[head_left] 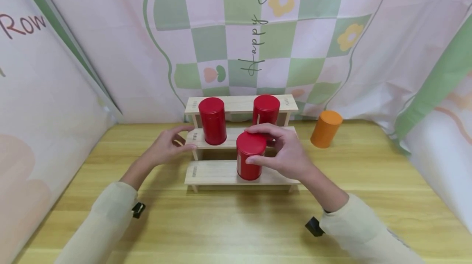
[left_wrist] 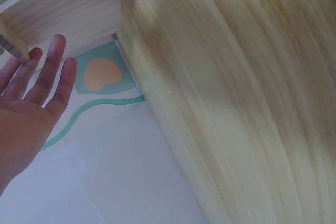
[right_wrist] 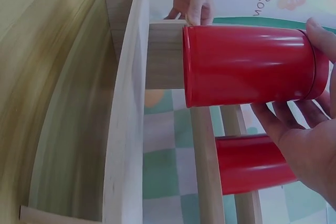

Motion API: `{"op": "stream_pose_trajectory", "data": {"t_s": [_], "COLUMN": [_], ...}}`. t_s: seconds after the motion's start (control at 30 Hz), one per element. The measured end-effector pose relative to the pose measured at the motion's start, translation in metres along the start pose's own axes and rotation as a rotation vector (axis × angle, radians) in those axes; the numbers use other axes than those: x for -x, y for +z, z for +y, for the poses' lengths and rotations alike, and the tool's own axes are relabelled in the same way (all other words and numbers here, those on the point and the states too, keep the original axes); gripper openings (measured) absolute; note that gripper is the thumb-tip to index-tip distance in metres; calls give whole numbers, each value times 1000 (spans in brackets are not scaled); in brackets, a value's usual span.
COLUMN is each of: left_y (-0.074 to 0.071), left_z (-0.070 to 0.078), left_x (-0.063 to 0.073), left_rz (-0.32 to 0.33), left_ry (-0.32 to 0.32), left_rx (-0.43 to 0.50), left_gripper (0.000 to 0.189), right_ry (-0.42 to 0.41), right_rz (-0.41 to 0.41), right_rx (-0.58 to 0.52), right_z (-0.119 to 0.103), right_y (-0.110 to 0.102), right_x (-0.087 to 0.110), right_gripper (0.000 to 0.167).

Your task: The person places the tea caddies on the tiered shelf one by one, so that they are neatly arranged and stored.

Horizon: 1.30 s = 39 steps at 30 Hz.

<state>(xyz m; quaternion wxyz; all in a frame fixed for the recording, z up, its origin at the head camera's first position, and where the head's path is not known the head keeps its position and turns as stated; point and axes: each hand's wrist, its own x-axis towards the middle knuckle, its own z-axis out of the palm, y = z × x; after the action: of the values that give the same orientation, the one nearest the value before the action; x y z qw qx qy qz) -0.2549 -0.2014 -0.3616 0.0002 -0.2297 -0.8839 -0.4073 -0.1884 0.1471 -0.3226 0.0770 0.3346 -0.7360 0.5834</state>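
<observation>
A red canister [head_left: 251, 155] is in my right hand [head_left: 285, 151], thumb and fingers around its lidded upper part. In the right wrist view its base [right_wrist: 187, 69] hangs over the front board, with a gap below. My left hand [head_left: 169, 145] holds the left end of the middle board of a three-step wooden rack [head_left: 212, 172], thumb at the front corner and index finger at the back. From the left wrist its other fingers [left_wrist: 52, 72] look extended beside the rack. Two more red canisters stand on the middle step, one at left [head_left: 212, 121], one at right [head_left: 266, 110] partly behind my right hand.
An orange canister [head_left: 326, 129] stands on the wood-grain table [head_left: 221, 223] to the right of the rack. Close behind the rack hangs a checked, flower-printed cloth [head_left: 243, 38], and printed cloth also borders both sides.
</observation>
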Motion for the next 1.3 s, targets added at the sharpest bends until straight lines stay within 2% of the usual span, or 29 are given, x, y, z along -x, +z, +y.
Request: {"op": "stream_pose_trajectory", "data": {"t_s": [0.2, 0.67, 1.3], "left_y": [1, 1, 1], "left_z": [1, 0, -4], "left_x": [0, 0, -1], "left_rz": [-2, -6, 2], "left_ry": [-13, -22, -19], "left_rx": [0, 16, 15], "left_gripper": [61, 61, 61], "right_ry": [19, 84, 53], "right_rz": [-20, -22, -32], "right_rx": [-39, -22, -37], "right_z": [3, 4, 13], "right_y": [7, 21, 40], "right_x": [-2, -5, -13], "right_gripper": [55, 57, 55]}}
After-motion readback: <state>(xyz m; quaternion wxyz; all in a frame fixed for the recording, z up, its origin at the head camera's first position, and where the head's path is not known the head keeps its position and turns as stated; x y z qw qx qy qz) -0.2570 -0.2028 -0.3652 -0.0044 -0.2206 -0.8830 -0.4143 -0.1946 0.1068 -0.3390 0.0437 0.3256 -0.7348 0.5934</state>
